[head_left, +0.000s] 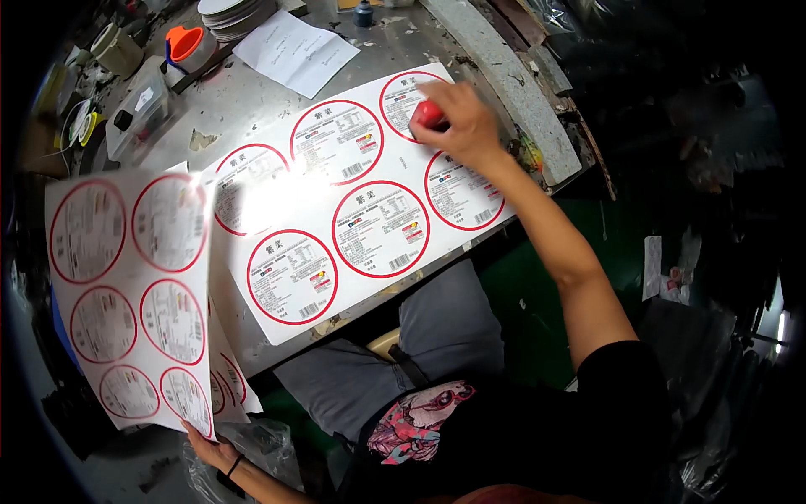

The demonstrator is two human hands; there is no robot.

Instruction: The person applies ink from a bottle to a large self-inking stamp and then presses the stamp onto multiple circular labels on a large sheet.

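Note:
A white sheet of round, red-ringed labels (403,168) lies flat on the metal table. Over its far right label is my right hand (472,126), fingers closed around a red-knobbed hand stamp (429,114). The stamp's lower end is dark and partly hidden, so I cannot tell whether it touches the paper. At the lower left, my left hand (211,452) pinches the bottom edge of another label sheet (130,315), which is raised at a tilt and slightly blurred. More printed sheets (232,382) show behind that raised one.
A handwritten paper (295,52) lies at the back beside a stack of round discs (235,17). An orange-rimmed cup (190,46) and a clear plastic box (138,118) stand at the left. A grey curved slab (504,84) runs along the right table edge.

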